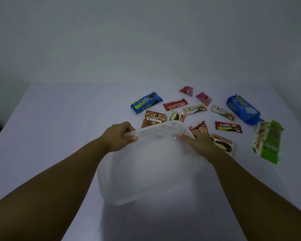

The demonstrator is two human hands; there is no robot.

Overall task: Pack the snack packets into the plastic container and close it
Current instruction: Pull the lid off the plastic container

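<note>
A: What fills the view?

B: A pale surface [59, 119], and at its near centre a clear plastic container [146, 171], blurred. Its lid [160, 129] sits along the far top edge.

A: Who holds it?

B: A person, both arms reaching in. The left hand [119, 136] clamps the lid's left end, its fingers [129, 126] curled over the rim with the thumb below. The right hand [196, 140] lies on the lid's right end, partly seen through the plastic; whether it is grasping or just resting, one cannot tell.

A: And the snacks?

B: All out on the surface, none visible inside. At far right lies a big blue pack [242, 109], with a green pack [268, 141] nearer. Left of them, far of the container, is a blue cookie pack [146, 102]. A brown Collon box [153, 119] sits just behind the lid, beside a choco pie [175, 116]. A second pie [223, 145] lies just right of the right hand. Between these are a red bar [175, 104], two beige packets [195, 108], a dark red packet [228, 126], and farthest, two small pink sweets [186, 90].
</note>
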